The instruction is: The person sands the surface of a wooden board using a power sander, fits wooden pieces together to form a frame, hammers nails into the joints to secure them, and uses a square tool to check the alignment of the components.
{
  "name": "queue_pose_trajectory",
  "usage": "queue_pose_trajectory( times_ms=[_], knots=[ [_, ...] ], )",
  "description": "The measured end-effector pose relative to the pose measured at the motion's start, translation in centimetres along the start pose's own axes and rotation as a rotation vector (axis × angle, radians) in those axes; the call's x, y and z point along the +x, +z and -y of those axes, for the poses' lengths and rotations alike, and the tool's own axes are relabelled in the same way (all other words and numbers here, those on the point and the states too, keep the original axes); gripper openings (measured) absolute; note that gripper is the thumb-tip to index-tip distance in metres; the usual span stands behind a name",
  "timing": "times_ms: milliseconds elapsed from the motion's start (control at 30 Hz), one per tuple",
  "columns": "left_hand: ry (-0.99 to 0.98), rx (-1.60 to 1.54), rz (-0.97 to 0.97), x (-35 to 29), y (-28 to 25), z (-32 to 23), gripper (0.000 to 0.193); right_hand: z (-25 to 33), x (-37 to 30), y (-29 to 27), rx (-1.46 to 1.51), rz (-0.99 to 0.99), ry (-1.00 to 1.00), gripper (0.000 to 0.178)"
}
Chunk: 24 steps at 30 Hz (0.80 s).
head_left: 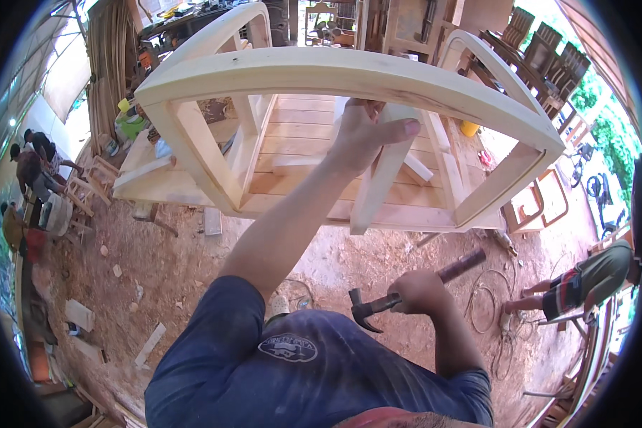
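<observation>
A large pale wooden furniture frame [321,70] with a curved top rail rests on its side before me. My left hand [367,135] reaches under that rail and is closed around a wooden slat [379,189], thumb on its near face. The slat stands tilted, its lower end projecting past the frame's near edge. Lower and nearer my body, my right hand [417,291] grips a claw hammer [364,311] by its handle, the head pointing left, apart from the frame. Boards [292,143] lie side by side inside the frame, and a short wood piece [416,169] lies on them.
People [39,160] work at the far left, and another person [592,282] bends at the right. A coiled cord [486,299] and wood scraps [150,346] lie on the dusty floor. Wooden chairs [542,43] stand at the back right. A green container [130,127] sits beyond the frame's left.
</observation>
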<state>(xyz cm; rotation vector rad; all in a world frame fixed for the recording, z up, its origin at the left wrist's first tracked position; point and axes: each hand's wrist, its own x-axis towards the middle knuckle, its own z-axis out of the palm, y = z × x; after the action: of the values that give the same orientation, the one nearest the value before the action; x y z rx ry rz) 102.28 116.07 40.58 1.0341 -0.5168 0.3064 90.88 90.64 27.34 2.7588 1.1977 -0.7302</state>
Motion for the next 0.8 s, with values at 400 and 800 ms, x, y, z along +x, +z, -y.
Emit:
queue_pose_trajectory(
  times_ms=[400, 800],
  knots=[
    [0.038, 0.008, 0.026, 0.5, -0.2, 0.6, 0.064, -1.1, 2.2, -2.0, 0.15, -0.136, -0.024, 0.026],
    [-0.018, 0.048, 0.086, 0.3, -2.1, 2.3, 0.071, 4.3, 6.3, 10.4, 0.802, -0.4, 0.18, 0.04]
  ],
)
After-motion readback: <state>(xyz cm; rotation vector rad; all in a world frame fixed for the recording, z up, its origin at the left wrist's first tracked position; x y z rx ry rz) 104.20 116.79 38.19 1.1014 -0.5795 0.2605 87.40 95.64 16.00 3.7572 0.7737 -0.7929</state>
